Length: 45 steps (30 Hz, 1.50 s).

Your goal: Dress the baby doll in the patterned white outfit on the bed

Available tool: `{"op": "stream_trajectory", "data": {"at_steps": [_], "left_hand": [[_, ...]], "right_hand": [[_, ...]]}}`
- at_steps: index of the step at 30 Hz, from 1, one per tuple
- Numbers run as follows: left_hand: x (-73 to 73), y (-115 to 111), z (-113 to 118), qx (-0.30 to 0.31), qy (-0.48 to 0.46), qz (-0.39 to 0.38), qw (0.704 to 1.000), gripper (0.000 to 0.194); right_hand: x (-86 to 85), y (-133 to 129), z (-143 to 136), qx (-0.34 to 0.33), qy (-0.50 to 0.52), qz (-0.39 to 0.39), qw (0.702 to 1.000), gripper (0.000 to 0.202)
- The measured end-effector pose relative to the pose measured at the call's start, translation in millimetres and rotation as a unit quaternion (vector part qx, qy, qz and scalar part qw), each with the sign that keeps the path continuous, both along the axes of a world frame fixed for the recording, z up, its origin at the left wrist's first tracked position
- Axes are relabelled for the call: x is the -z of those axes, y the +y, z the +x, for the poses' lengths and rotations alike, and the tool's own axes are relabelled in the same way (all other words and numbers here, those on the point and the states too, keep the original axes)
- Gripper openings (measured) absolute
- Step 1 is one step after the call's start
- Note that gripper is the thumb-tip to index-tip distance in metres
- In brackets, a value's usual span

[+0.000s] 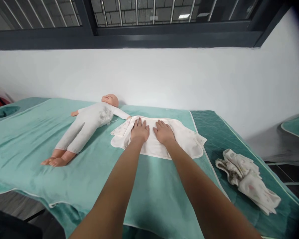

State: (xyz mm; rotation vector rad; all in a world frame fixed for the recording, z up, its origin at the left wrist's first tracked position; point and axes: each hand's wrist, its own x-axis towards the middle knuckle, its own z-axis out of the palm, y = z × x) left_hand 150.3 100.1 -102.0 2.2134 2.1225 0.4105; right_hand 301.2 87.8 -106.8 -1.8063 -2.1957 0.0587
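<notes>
Our left hand (140, 130) and right hand (163, 132) lay flat, fingers spread, gripping nothing, pressed on the white garment (186, 139); it was cream-edged, spread smooth on the teal bed (27, 132); just beside it lay the doll (89, 121).

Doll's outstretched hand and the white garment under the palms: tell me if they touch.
Cannot tell. In the head view the doll reaches its hand to the corner of the white garment, but no contact or gap shows plainly.

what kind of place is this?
Probably an infant-care training room: a baby doll lies on a bed under teal covers, both hands (left hand, right hand) press flat on a white garment, and a barred window sits above.
</notes>
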Motion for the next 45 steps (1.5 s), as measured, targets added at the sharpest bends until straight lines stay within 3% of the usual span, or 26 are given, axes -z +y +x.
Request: {"op": "stream_trajectory", "data": {"at_steps": [9, 13, 18, 19, 22, 26, 28, 30, 32, 34, 37, 41, 45], "left_hand": [[1.1, -1.6, -1.0, 0.006, -0.019, -0.001, 1.000, 0.061], [-1.1, -3.0, -0.1, 0.012, -0.072, 0.030, 0.997, 0.056], [-17.7, -34.0, -6.5, 0.040, -0.144, 0.111, 0.982, 0.044], [-19.6, -45.3, -12.9, 0.049, -0.169, 0.138, 0.975, 0.043], [-16.0, -77.3, -47.7, 0.044, -0.346, 0.276, 0.895, 0.031], [-0.8, -86.7, -111.4, -0.129, -0.479, 0.309, 0.812, 0.027], [3.3, -77.7, -135.2, -0.151, -0.458, 0.253, 0.839, 0.034], [3.2, -67.0, -147.3, -0.115, -0.384, 0.197, 0.895, 0.044], [0.1, -58.2, -149.2, -0.076, -0.295, 0.160, 0.939, 0.051], [-4.0, -51.5, -146.4, -0.071, -0.252, 0.140, 0.955, 0.046], [-7.8, -40.9, -145.5, -0.105, -0.277, 0.134, 0.946, 0.026], [-6.0, -22.9, -155.8, -0.171, -0.316, 0.174, 0.917, 0.034], [-2.7, -15.2, -161.1, -0.199, -0.352, 0.226, 0.886, 0.028]], "right_hand": [[1.0, 4.0, 0.7, 0.014, -0.004, -0.030, 0.999, 0.060], [1.1, 1.8, 0.1, 0.017, -0.006, -0.026, 0.999, 0.060], [2.1, 1.2, -0.3, 0.022, -0.008, -0.018, 1.000, 0.059], [2.5, 1.7, -0.2, 0.022, -0.009, -0.017, 1.000, 0.059], [4.1, 3.6, 0.7, 0.020, -0.012, -0.019, 1.000, 0.058], [6.1, 4.7, 2.3, 0.016, -0.013, -0.017, 1.000, 0.059], [6.1, 4.1, 2.5, 0.015, -0.011, -0.016, 1.000, 0.059], [5.6, 3.1, 2.2, 0.015, -0.009, -0.015, 1.000, 0.059], [5.1, 2.4, 2.0, 0.015, -0.006, -0.014, 1.000, 0.059], [5.0, 2.3, 2.1, 0.016, -0.006, -0.012, 1.000, 0.059], [5.6, 2.9, 3.0, 0.015, -0.010, -0.011, 1.000, 0.059], [5.8, 3.2, 3.5, 0.014, -0.017, -0.007, 1.000, 0.058], [4.8, 2.7, 2.8, 0.016, -0.018, -0.004, 1.000, 0.057]]}}
